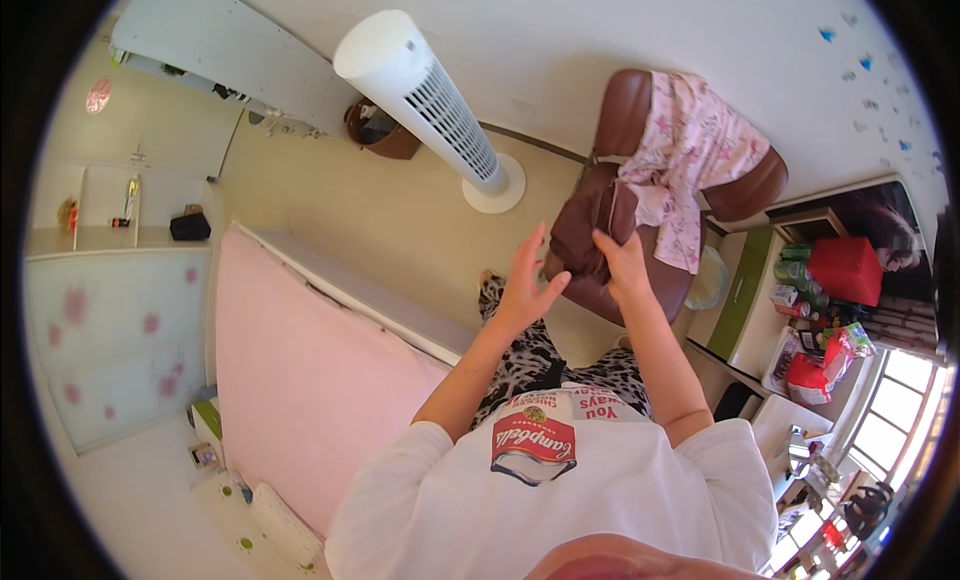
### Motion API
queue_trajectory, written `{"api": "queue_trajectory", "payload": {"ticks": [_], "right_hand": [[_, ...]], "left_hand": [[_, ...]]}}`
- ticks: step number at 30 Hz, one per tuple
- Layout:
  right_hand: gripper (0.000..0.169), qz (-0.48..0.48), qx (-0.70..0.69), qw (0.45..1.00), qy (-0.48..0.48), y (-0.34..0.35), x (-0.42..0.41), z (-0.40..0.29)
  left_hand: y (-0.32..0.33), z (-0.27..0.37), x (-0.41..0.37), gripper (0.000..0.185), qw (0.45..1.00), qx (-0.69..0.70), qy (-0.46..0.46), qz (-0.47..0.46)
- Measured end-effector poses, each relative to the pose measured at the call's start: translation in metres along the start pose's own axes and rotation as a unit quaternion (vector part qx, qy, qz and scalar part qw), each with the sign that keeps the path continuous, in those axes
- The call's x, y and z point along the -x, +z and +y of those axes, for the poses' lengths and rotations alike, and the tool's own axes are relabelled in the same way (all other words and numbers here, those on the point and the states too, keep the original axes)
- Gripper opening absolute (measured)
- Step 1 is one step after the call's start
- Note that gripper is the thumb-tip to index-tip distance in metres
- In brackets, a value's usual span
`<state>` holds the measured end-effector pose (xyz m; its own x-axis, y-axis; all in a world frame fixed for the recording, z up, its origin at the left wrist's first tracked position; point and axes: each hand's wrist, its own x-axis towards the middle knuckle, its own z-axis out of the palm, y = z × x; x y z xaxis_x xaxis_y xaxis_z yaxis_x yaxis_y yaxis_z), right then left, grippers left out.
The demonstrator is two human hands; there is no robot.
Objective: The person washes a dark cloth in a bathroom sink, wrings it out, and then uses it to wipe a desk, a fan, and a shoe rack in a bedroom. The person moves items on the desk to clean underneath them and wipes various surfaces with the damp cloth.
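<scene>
My right hand (625, 263) grips a folded dark maroon cloth item (581, 238), thumb on top. Whether it is a garment or a soft bag, I cannot tell. To its left, my left hand (525, 289) has its fingers spread and nothing in them. Its thumb tip is close to the cloth's edge, and whether they touch is unclear. Beneath the cloth is the seat of a brown leather-look chair (660, 295). A pink patterned garment (694, 141) drapes over the chair's back and hangs onto the seat.
A white tower fan (431, 103) stands left of the chair, near a brown bin (401, 143). The pink-covered bed (315, 362) lies at my left. On the right, a desk with a green drawer (739, 295) holds a red box (846, 271), cans and packets.
</scene>
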<state>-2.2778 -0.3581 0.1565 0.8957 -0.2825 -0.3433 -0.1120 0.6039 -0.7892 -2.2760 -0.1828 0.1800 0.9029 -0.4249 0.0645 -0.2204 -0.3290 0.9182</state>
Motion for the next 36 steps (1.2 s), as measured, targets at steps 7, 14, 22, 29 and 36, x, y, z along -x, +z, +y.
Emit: {"api": "queue_trajectory", "payload": {"ticks": [7, 14, 22, 29, 36], "right_hand": [[0.05, -0.031, 0.334, 0.764, -0.552, 0.253, -0.094, -0.1], [0.044, 0.013, 0.65, 0.538, -0.537, 0.359, -0.196, -0.064], [0.031, 0.125, 0.272, 0.861, -0.41, 0.325, -0.264, -0.052], [0.038, 0.204, 0.171, 0.949, -0.171, 0.275, -0.309, 0.075], [0.024, 0.022, 0.059, 0.96, -0.274, 0.31, -0.289, 0.017]], "left_hand": [[-0.23, 0.04, -0.12, 0.063, 0.947, -0.2, 0.204, 0.145], [-0.319, 0.01, -0.239, 0.065, 0.911, -0.333, 0.221, 0.098], [-0.324, -0.006, -0.26, 0.058, 0.865, -0.401, 0.278, 0.118], [-0.335, -0.002, -0.276, 0.044, 0.892, -0.337, 0.291, 0.084], [-0.322, 0.008, -0.3, 0.069, 0.893, -0.338, 0.296, -0.007]]}}
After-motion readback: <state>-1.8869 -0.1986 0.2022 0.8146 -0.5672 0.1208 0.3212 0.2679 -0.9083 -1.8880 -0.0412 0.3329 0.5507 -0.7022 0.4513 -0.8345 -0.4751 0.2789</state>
